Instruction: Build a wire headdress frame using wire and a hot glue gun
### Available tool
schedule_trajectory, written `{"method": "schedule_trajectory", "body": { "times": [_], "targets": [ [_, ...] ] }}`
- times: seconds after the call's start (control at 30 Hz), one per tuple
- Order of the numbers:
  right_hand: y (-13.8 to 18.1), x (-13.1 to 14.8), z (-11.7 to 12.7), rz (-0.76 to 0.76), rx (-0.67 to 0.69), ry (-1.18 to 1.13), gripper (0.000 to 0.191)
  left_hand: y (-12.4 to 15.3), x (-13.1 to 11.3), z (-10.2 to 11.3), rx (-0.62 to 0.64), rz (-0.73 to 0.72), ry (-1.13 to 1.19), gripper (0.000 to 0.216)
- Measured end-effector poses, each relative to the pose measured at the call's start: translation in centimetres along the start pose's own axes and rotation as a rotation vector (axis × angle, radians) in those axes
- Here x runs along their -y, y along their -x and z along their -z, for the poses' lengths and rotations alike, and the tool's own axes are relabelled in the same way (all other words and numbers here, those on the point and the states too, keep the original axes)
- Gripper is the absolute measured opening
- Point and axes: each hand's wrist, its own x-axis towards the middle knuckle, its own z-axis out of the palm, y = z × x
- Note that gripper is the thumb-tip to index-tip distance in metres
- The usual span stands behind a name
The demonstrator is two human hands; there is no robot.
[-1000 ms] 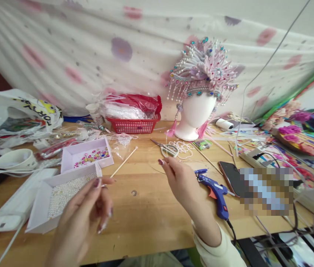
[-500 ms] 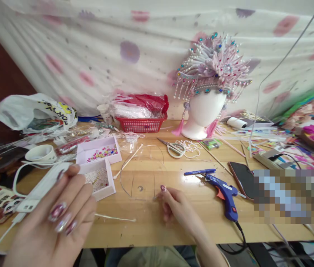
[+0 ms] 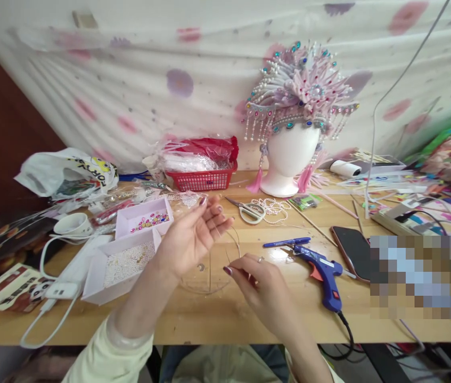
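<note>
My left hand [image 3: 193,236] is palm up over the middle of the table, its fingers apart and slightly curved. It is beside a thin wire frame [image 3: 210,292], a rounded hoop with inner strands, partly hidden by both hands. My right hand [image 3: 263,284], with a ring on one finger, pinches the frame's right side between thumb and forefinger. To the left of my left wrist is a white box of small pearl beads [image 3: 123,266]. Behind that lies a white box of coloured gems [image 3: 149,219]. A blue glue gun [image 3: 323,274] lies to the right of my right hand.
Scissors [image 3: 251,211] and a pearl string [image 3: 275,209] lie behind the hands. A foam head [image 3: 291,159] wears a beaded pink headdress [image 3: 305,98]. A red basket [image 3: 203,180] stands at the back. A phone [image 3: 351,250] and a white power strip [image 3: 75,274] flank the work area.
My left hand has swung from the left foreground to the middle, beside the wire frame, and its palm has turned up. My right hand stays at the frame. The view has shifted slightly.
</note>
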Motion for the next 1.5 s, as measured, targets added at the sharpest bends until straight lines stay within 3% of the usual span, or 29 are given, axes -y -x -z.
{"method": "schedule_trajectory", "body": {
  "times": [0.13,0.2,0.37,0.43,0.53,0.67,0.97,1.2,1.5],
  "targets": [
    [-0.2,-2.1,-0.5,-0.048,0.048,0.041,0.025,-0.5,-1.6,3.6,0.045,0.11,-0.268,0.018],
    [0.0,-2.8,-0.6,-0.062,0.055,0.071,0.027,-0.5,-2.2,5.3,0.018,0.081,-0.416,0.019],
    [0.0,-3.8,-1.1,-0.065,0.104,0.148,0.025,-1.5,-1.3,7.6,-0.164,-0.312,-0.74,0.029],
    [-0.1,-4.2,-1.3,-0.064,0.131,0.178,0.026,-2.1,-0.2,7.7,-0.119,-0.428,-0.827,0.034],
    [-0.2,-4.7,-1.4,-0.064,0.165,0.205,0.027,-3.3,1.2,7.7,0.043,-0.448,-0.909,0.031],
    [-0.3,-4.8,-1.4,-0.087,0.184,0.201,0.022,-4.3,2.1,7.8,0.123,-0.427,-0.934,0.027],
    [-0.2,-4.5,-1.3,-0.118,0.187,0.236,0.016,-3.5,3.0,8.5,-0.006,-0.443,-0.857,0.017],
    [-1.0,-4.6,-1.4,-0.085,0.188,0.262,0.017,-3.8,2.2,9.4,-0.049,-0.377,-0.827,0.021],
    [-1.3,-5.2,-1.3,-0.097,0.142,0.207,0.017,-5.2,0.9,8.9,0.002,-0.253,-0.82,0.022]
  ]
}}
